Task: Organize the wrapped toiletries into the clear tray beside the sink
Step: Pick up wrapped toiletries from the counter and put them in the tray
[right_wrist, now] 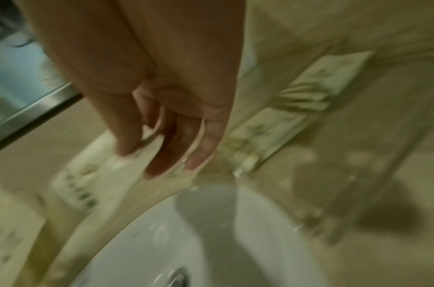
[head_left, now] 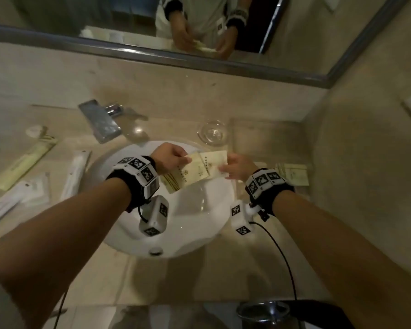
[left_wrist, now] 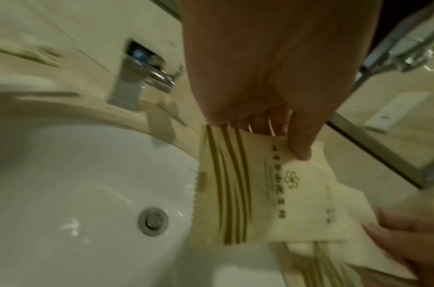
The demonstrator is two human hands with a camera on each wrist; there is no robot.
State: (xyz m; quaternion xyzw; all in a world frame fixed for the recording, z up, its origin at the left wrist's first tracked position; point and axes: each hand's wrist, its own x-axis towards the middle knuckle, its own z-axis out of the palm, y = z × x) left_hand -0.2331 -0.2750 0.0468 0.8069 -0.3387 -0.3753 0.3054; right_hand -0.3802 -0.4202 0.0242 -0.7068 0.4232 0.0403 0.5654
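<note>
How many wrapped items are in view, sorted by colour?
Cream packets: 5 (one left of the sink, two held between left hand and right hand, two in the tray)
White packets: 3
Small round white item: 1
Total: 9

Both bare forearms reach forward, wrists banded. The left hand (head_left: 167, 156) pinches with curled fingers. The right hand (head_left: 235, 165) pinches opposite, close by.

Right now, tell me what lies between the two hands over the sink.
In the head view, cream wrapped packets span the gap between the left hand and right hand, each pinching an end, above the white sink basin.
</note>
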